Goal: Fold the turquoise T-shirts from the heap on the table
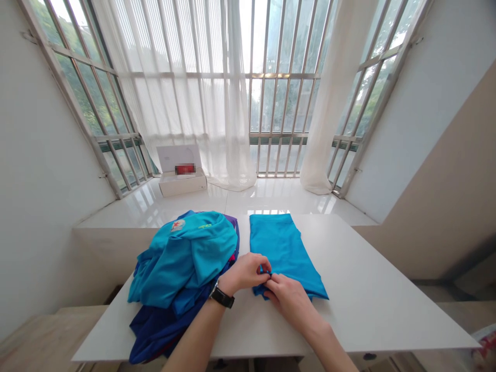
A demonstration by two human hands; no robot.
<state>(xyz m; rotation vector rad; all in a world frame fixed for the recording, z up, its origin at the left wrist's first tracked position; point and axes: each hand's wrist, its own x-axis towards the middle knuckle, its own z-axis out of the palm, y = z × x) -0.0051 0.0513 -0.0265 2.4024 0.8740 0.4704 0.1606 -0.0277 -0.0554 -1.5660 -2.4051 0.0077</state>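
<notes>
A blue garment (284,243), folded into a long flat shape, lies on the white table (360,289) in front of me. Both hands meet at its near left edge. My left hand (251,269), with a black watch on the wrist, pinches the cloth there. Beside it, my right hand (289,297) has its fingers closed on the same bunched edge and partly covers it. Which part of the garment they grip I cannot make out. Left of my hands sits a heap of crumpled clothes (189,253), turquoise on top with dark blue and purple underneath.
Past the table is a glossy white window ledge (271,196). An open white box (183,183) with a blurred red item stands on it. Sheer curtains (232,129) hang before the barred windows. A patterned object shows at the lower right edge.
</notes>
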